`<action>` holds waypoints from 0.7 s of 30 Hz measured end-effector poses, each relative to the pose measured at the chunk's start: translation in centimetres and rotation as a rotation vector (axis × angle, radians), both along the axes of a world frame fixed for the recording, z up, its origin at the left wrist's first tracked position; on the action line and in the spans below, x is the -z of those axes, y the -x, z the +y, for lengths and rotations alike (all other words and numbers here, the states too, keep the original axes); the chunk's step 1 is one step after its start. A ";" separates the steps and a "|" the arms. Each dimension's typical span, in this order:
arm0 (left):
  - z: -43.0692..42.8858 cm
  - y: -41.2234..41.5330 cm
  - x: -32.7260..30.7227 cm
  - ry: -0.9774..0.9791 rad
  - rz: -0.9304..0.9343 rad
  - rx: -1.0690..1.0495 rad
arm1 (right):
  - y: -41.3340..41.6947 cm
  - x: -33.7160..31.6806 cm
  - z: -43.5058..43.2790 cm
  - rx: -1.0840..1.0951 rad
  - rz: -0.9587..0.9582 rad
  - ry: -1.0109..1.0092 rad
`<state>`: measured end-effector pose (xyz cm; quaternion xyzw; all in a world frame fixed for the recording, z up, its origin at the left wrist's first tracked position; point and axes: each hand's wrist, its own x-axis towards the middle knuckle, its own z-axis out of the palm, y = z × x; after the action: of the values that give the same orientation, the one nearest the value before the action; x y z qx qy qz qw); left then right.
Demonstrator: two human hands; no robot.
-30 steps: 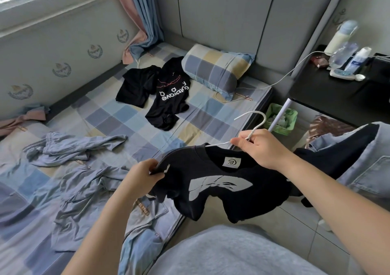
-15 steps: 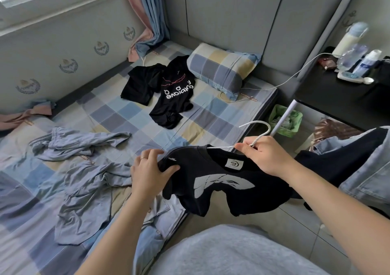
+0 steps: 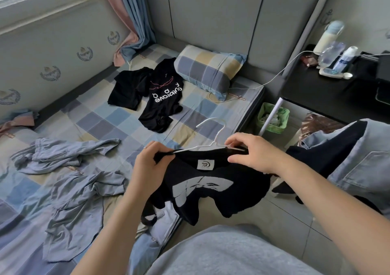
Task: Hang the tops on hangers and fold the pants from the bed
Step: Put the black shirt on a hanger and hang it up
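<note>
**Black top [image 3: 211,190] held over the bed's [image 3: 95,122] near edge**

Head view: the left hand [image 3: 152,165] curls around the top's collar at one end of the white hanger [image 3: 213,135]. The right hand [image 3: 253,154] pinches the collar and hanger wire at the other end. The top hangs between both hands.

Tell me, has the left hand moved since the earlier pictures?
Yes: the left hand moved right, toward the collar of the black printed T-shirt, judged against the checked pillow.
</note>
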<state>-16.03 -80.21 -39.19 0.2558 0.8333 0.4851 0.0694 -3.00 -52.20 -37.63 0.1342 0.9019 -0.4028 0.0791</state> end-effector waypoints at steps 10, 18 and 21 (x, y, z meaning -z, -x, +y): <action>-2.2 3.3 -0.4 -0.031 0.021 -0.112 | -2.0 3.5 3.9 0.182 -0.214 -0.163; -3.3 3.7 0.4 0.085 0.131 -0.203 | -1.8 2.0 4.0 0.151 -0.168 -0.160; -3.1 3.7 0.4 0.158 0.183 -0.232 | -1.9 1.8 3.9 0.160 -0.068 -0.192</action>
<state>-19.70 -83.35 -39.58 0.1946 0.8956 0.3976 -0.0437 -1.05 -48.35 -39.41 0.2262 0.9196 -0.3149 0.0639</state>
